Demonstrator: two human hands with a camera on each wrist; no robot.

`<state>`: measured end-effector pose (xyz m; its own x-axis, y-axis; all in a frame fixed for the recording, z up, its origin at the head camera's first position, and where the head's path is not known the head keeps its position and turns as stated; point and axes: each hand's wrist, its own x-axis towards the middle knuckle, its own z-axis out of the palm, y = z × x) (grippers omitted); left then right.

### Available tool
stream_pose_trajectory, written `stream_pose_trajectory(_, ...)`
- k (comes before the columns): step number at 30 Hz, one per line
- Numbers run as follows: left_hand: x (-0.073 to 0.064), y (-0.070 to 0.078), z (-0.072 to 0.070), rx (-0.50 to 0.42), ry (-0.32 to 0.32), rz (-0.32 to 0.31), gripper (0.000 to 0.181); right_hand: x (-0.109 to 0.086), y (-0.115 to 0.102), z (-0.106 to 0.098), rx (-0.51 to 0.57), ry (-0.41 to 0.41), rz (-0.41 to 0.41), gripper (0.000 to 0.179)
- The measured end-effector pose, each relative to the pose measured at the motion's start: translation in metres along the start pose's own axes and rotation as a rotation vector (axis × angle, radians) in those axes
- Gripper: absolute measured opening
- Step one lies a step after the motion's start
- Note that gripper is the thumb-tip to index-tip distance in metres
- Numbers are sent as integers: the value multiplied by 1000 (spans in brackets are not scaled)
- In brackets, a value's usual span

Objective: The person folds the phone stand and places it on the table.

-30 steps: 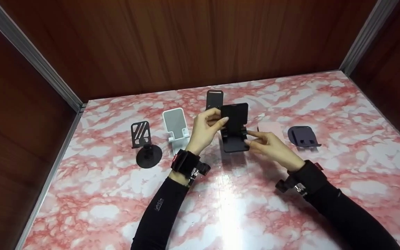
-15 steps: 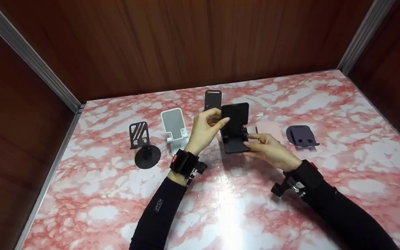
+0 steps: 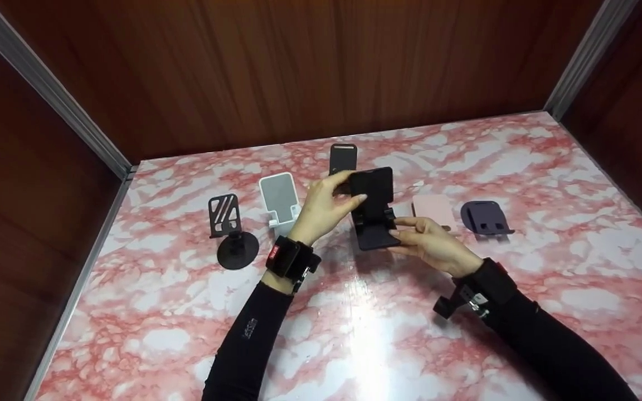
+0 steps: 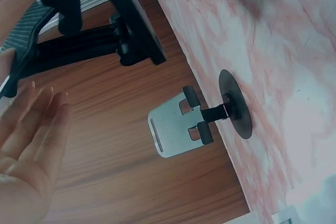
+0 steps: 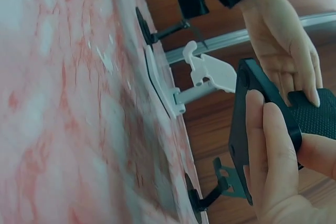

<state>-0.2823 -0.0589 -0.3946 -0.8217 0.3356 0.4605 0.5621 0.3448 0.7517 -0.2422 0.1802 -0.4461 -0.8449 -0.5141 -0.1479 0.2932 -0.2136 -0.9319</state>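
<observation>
head view, left hand (image 3: 324,209) pinching black stand (image 3: 375,209) at upper plate (image 3: 379,181), right hand (image 3: 432,244) pinching its base (image 3: 374,239), above marbled table (image 3: 310,334)

Left arm (image 3: 246,340): reaching from near to far, slanting right.
Left hand (image 3: 322,210): pinching, thumb opposite fingers, slightly farther than the right.
Right arm (image 3: 555,334): slanting from near right to far left.
Right hand (image 3: 432,243): pinching between thumb and fingers.

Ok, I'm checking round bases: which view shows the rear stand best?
The left wrist view: the rear stand shows unobstructed, plate to round base. The head view shows only its upper plate, the left hand and held stand covering the rest. The right wrist view shows it partly behind the held stand.
</observation>
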Motion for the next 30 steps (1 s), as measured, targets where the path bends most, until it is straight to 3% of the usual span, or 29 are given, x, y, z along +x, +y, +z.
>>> stream_pose_trajectory(8,-2,-3,4,-67,-8,25,35,0,2,2,21,-26,2,65)
stream_pose_trajectory(30,-1,-2,2,165,7,209,33,1,3,6,71,-100,-39,52)
